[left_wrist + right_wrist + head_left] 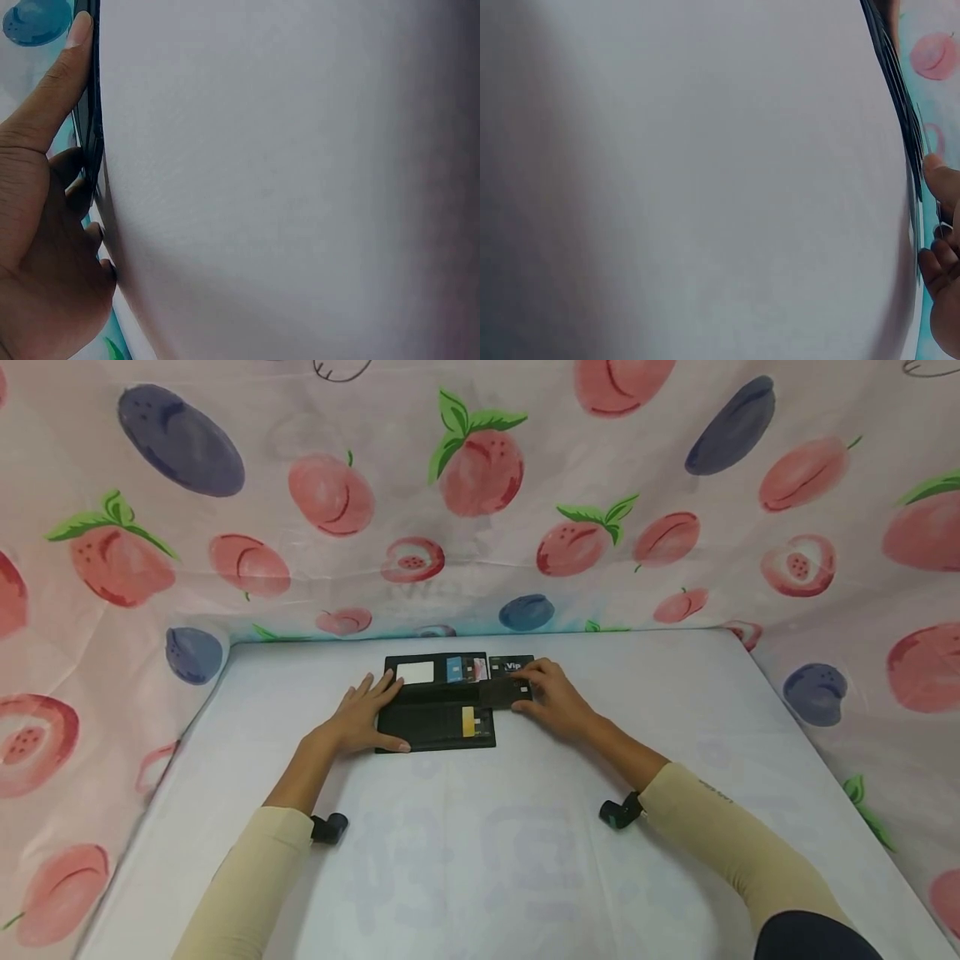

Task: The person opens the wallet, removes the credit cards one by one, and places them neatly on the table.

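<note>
A black wallet lies unfolded on the white table. My left hand rests on its left side, fingers spread over the upper half and thumb on the lower edge; in the left wrist view the thumb lies flat along the wallet's edge. With thumb and fingertips, my right hand pinches a dark card at the wallet's right side, near the fold. Just above it, a black card marked "Vip" sticks out past the wallet's upper right. The right wrist view shows the right hand only partly.
The wallet's upper half holds a white card and a blue card. A yellow-edged card sits in the lower half. Behind the table hangs a fruit-patterned cloth. Small black cameras are strapped at both wrists.
</note>
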Demonstrator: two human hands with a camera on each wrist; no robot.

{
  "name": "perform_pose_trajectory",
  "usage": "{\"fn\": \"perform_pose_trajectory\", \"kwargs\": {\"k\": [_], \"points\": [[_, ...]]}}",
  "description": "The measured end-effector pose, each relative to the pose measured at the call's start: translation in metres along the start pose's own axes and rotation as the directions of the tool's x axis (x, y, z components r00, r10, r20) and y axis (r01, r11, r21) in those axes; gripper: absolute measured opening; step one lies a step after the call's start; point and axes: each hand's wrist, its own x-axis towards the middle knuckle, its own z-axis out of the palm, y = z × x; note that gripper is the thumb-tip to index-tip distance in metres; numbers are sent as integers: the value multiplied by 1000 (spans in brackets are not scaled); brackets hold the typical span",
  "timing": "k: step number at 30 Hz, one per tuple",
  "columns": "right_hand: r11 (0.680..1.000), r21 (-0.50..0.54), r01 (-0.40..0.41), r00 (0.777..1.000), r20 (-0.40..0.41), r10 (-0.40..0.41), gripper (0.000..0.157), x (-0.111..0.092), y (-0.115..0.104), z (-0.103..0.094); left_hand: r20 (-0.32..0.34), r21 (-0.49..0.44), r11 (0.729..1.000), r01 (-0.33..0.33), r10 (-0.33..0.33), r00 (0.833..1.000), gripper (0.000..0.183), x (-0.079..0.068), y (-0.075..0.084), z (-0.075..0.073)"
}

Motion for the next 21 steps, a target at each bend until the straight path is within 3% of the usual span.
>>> {"fn": "perform_pose_trajectory", "kwargs": {"k": [21], "points": [[1000, 11, -15, 998, -64, 16, 56, 4, 23, -14, -2, -1, 1000, 4, -4, 1000, 122, 0, 0, 0]]}}
